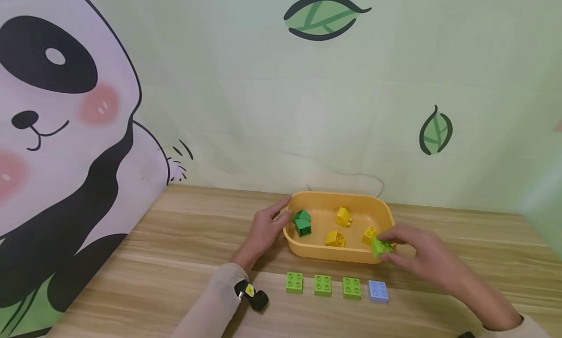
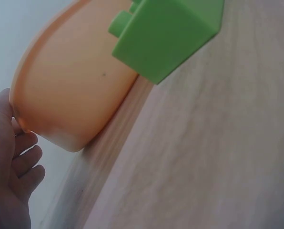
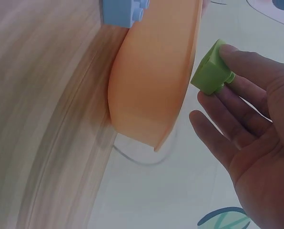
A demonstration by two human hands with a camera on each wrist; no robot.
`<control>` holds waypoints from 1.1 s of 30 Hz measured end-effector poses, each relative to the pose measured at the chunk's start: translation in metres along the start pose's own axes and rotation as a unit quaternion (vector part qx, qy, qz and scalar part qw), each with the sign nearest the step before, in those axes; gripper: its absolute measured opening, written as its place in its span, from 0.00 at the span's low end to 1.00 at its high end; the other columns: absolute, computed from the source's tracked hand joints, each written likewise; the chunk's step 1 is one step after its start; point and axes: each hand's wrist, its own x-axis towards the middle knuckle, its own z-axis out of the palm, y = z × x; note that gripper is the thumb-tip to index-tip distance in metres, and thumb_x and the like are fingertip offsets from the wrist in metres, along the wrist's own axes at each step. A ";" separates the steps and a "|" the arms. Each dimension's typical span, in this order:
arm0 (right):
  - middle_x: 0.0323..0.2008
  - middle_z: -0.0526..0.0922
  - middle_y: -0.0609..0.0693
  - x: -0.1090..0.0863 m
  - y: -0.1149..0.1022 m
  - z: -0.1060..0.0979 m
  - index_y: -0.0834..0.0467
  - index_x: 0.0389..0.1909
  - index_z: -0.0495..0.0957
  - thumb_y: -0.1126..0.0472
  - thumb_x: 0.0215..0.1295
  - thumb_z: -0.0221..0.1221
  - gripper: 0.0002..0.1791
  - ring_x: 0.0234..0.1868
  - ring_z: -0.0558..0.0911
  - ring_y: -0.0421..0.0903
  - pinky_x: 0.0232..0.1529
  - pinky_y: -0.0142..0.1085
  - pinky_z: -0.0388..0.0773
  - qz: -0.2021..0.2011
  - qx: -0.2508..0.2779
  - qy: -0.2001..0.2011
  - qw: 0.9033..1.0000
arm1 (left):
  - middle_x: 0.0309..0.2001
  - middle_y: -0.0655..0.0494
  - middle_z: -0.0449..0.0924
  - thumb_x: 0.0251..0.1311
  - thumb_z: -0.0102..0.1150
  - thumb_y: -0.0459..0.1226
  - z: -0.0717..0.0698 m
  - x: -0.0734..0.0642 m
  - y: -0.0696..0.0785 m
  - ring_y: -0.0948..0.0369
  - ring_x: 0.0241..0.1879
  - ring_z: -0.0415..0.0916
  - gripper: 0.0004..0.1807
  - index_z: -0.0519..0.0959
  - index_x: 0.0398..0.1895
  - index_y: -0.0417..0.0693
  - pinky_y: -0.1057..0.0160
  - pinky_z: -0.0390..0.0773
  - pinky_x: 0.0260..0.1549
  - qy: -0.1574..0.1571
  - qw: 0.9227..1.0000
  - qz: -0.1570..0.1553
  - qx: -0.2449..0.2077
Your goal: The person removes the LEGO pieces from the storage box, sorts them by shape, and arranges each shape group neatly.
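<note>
At the right end of the orange tub (image 1: 307, 252), my right hand (image 1: 423, 255) pinches a light green toy brick (image 1: 380, 248) between thumb and fingers, over the rim. The right wrist view shows that brick (image 3: 211, 71) tilted, its studs toward the palm. My left hand (image 1: 265, 228) grips the tub's left end; in the left wrist view its fingers curl beside the wall. Inside the tub lie dark green bricks (image 1: 303, 227) at the left, and yellow bricks (image 1: 335, 238) in the middle and at the right.
On the wooden table (image 1: 175, 274), a row stands before the tub: three light green bricks (image 1: 322, 285) and a blue brick (image 1: 378, 291) at its right end. Behind the tub hangs a pale green cloth (image 1: 246, 109) with a printed panda and leaves.
</note>
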 end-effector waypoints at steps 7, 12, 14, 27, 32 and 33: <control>0.46 0.89 0.42 -0.010 -0.001 -0.001 0.52 0.49 0.88 0.62 0.56 0.80 0.19 0.44 0.86 0.43 0.45 0.44 0.89 -0.002 -0.014 0.001 1.000 | 0.72 0.49 0.75 0.79 0.58 0.41 -0.001 -0.001 0.000 0.47 0.73 0.69 0.25 0.75 0.75 0.43 0.47 0.68 0.73 0.000 1.000 0.000 0.003; 0.47 0.89 0.42 -0.018 -0.002 -0.003 0.52 0.49 0.88 0.62 0.56 0.80 0.19 0.45 0.86 0.43 0.46 0.43 0.89 0.012 -0.018 -0.009 1.000 | 0.72 0.50 0.75 0.79 0.58 0.40 -0.001 -0.001 0.000 0.47 0.73 0.69 0.25 0.75 0.74 0.43 0.48 0.69 0.72 0.000 1.000 -0.002 0.003; 0.49 0.89 0.43 -0.021 -0.004 -0.004 0.51 0.50 0.88 0.61 0.57 0.80 0.19 0.46 0.86 0.43 0.47 0.44 0.89 0.029 -0.021 -0.020 0.999 | 0.72 0.49 0.74 0.79 0.58 0.40 -0.001 -0.001 0.000 0.47 0.73 0.69 0.25 0.75 0.75 0.43 0.47 0.69 0.72 0.000 1.000 -0.003 0.000; 0.48 0.89 0.43 -0.037 0.002 0.001 0.50 0.50 0.88 0.58 0.56 0.80 0.20 0.46 0.87 0.40 0.46 0.41 0.89 0.019 -0.042 -0.036 0.998 | 0.72 0.50 0.74 0.79 0.58 0.40 0.000 0.001 -0.003 0.48 0.73 0.69 0.25 0.75 0.74 0.42 0.49 0.68 0.73 0.001 1.000 0.000 -0.003; 0.43 0.89 0.42 -0.045 0.015 0.008 0.50 0.46 0.88 0.62 0.48 0.83 0.23 0.42 0.85 0.36 0.40 0.37 0.89 -0.049 -0.046 0.003 0.998 | 0.73 0.49 0.74 0.79 0.58 0.40 0.000 0.001 -0.002 0.49 0.73 0.69 0.25 0.75 0.75 0.43 0.49 0.68 0.73 0.001 1.000 0.001 -0.004; 0.43 0.89 0.42 -0.046 0.017 0.009 0.50 0.46 0.88 0.63 0.46 0.84 0.24 0.42 0.85 0.35 0.40 0.36 0.89 -0.062 -0.049 0.014 0.997 | 0.73 0.49 0.74 0.79 0.58 0.40 0.000 0.001 -0.002 0.48 0.73 0.69 0.25 0.75 0.75 0.43 0.48 0.68 0.73 0.001 1.000 0.001 -0.004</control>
